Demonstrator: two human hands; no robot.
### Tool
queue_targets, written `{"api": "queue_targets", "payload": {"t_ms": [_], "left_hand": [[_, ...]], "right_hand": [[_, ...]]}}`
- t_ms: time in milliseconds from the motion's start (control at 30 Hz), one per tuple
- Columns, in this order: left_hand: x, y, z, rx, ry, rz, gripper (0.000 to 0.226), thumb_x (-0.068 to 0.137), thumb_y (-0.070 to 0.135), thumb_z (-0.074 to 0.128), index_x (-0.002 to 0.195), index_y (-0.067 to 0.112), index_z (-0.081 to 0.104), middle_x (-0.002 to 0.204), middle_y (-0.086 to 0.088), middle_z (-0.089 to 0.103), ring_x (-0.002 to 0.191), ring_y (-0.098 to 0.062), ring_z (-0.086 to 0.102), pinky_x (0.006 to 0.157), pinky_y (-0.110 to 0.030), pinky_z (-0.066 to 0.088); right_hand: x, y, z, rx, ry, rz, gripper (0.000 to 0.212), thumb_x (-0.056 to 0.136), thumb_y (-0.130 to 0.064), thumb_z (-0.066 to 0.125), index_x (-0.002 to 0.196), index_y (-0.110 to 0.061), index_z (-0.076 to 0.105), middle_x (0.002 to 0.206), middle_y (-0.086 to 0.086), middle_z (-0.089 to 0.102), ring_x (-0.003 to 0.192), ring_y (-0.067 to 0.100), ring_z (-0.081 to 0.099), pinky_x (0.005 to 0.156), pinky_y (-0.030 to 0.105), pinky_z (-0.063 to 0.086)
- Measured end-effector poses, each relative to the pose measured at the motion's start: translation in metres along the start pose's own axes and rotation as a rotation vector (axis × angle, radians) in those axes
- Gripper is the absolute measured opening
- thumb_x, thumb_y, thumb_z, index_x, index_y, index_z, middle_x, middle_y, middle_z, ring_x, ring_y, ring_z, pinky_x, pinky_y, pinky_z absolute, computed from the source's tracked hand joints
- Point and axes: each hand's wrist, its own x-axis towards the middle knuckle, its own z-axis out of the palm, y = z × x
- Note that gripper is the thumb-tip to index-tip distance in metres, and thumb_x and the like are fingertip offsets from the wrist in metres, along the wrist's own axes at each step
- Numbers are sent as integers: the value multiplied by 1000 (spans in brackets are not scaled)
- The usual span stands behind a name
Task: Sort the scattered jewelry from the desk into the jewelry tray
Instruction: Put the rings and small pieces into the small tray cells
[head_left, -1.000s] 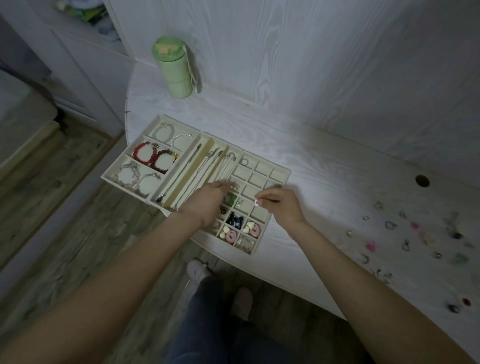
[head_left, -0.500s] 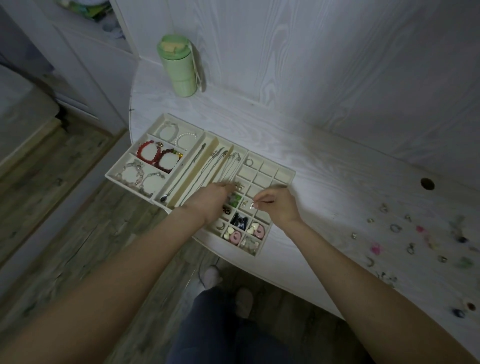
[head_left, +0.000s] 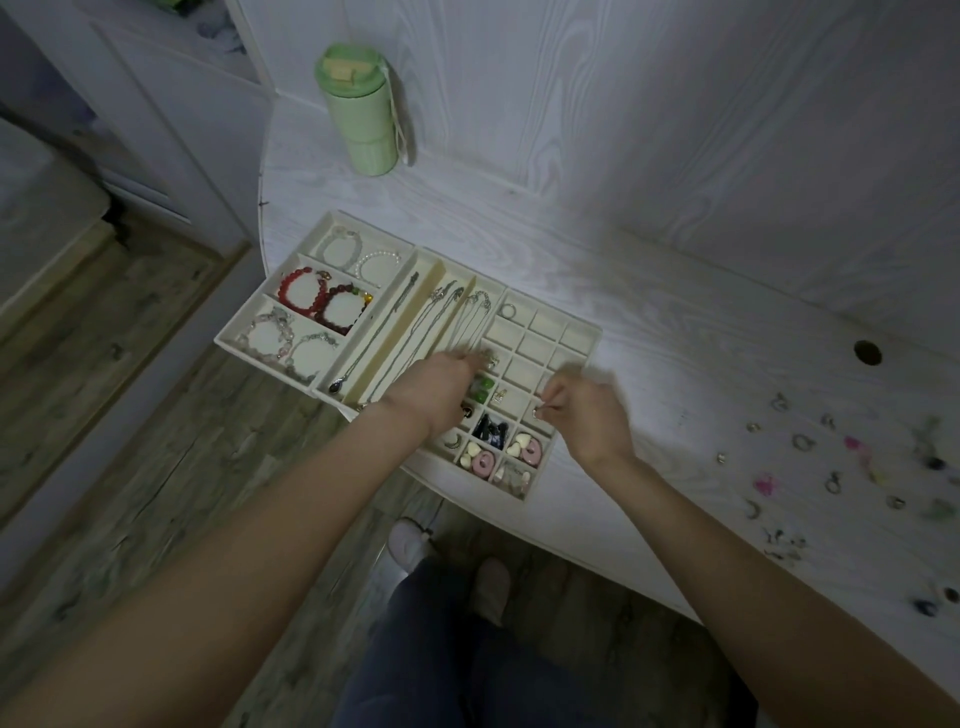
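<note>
A small silvery piece (head_left: 535, 413), probably a ring or stud, is pinched between the curled fingertips of the right hand (head_left: 587, 415) and held just above the small-cell grid at the right end of the tray (head_left: 582, 358). The left hand (head_left: 436, 387) is laid over the grid's left column, fingers bent toward a metal piece (head_left: 489, 358) in a cell; whether anything is gripped cannot be told, as the fingertips are hidden.

The tray sits at the desk's (head_left: 649, 291) front-left edge, its left end overhanging. Bracelets (head_left: 311, 301) fill the left compartments, chains (head_left: 415, 332) the long middle slots. The loose jewelry (head_left: 831, 467) is scattered well apart, toward the desk's right edge.

Step judged in hand: placing the pinched piece into a cell. It would be done best if the piece were lowered inside the cell walls before release, an empty cell at the grid's far side being chosen, with the tray steadied by the left hand given the overhang.

Poorly resolved: the type of the pinched piece; contents of the cells under the left hand; the scattered items, which are blurred to coloured and silvery specks, some cut off at the frame's right edge. A green bottle (head_left: 361, 109) stands at the desk's back-left corner
</note>
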Motion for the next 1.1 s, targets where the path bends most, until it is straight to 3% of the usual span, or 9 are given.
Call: {"api": "queue_targets", "payload": {"t_ms": [133,267,467,600,667,700,767,900,1100], "left_hand": [[-2,1,1,-3,13,4,78,82,-14,48,148,22,25,149,-9,35,129,-25,43,92,-26,43],[-3,2,1,-2,25,-2,76,82,-14,47,147,21,27,148,-8,36,127,-25,45,92,-25,43],[-4,4,-1,-6,26,-10,74,83,-12,49,147,20,28,146,-8,37,126,-25,46,92,-25,43],[-4,5,-3,-8,21,-13,76,83,-13,47,148,20,25,143,-9,40,120,-25,50,77,-18,37],[-5,6,-3,-4,20,-19,77,84,-14,46,149,21,24,143,-10,41,120,-25,50,78,-19,39],[-5,6,-3,-2,18,-21,77,84,-14,46,148,21,23,143,-10,41,120,-25,50,79,-19,40],[-5,7,-4,-2,13,-21,76,84,-13,46,148,20,24,141,-9,42,118,-25,51,76,-18,38],[-4,7,-4,-17,4,-36,75,84,-13,47,147,20,26,138,-11,44,114,-25,54,74,-18,37],[-4,9,-5,-30,7,-41,76,83,-14,47,147,22,26,135,-12,47,111,-25,55,74,-18,37]], "right_hand": [[-5,-6,7,-251,90,-84,4,88,-13,63,90,-15,61,86,1,71,77,19,66,65,31,52],[-7,-13,11,-473,108,-172,10,88,0,55,90,-10,56,78,6,68,64,24,62,50,28,41],[-3,-20,4,-608,24,-217,21,83,9,50,83,-12,53,82,4,63,65,20,54,54,27,36],[-2,-26,-1,-699,-15,-284,27,79,9,58,100,-9,61,85,6,66,67,22,61,52,25,33],[-5,-29,-1,-675,30,-285,29,66,3,77,90,-8,66,79,6,66,53,20,59,42,21,27],[-5,-26,-1,-616,53,-274,23,68,-2,79,86,-9,66,84,6,65,54,20,59,41,21,28],[-4,-17,-3,-467,70,-200,4,87,-14,64,90,-12,65,102,2,61,72,18,60,48,22,34],[-7,-6,-16,-343,125,-103,12,91,-20,59,84,-17,68,100,-5,59,75,9,55,47,16,24],[-3,-7,-3,-482,8,-142,16,88,-10,59,89,-18,72,111,0,62,81,15,63,57,23,47]]}}
